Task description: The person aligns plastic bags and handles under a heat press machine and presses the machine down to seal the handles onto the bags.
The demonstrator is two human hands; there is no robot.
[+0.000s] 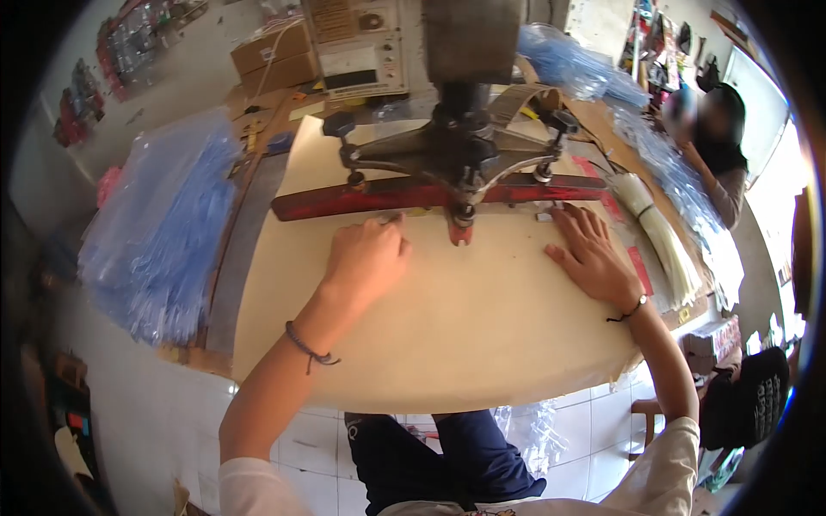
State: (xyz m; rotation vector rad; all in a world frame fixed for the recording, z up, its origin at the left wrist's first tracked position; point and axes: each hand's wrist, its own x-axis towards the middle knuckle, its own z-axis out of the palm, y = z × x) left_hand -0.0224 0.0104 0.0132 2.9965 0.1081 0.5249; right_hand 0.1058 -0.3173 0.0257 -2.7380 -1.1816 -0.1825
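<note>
A cream-coloured sheet [482, 327] covers the work surface in front of me. Over its far part stands a machine head [469, 142] with a long dark-red bar [344, 199] across it. My left hand [368, 255] is closed, fingers curled, just in front of the bar's left half; what its fingertips pinch, if anything, is hidden. Flat on the sheet near the bar's right end lies my right hand [594, 258], fingers spread. A small light-coloured piece [544, 218] lies beside its fingertips. Some clear material shows along the bar's front edge.
Blue-tinted clear plastic pieces [168, 232] are stacked on the left. A tied bundle of pale strips [658, 236] lies on the right, near more clear plastic [680, 185]. Behind stand a control box [357, 52] and a cardboard box [274, 60]. Another person [723, 146] is at the far right.
</note>
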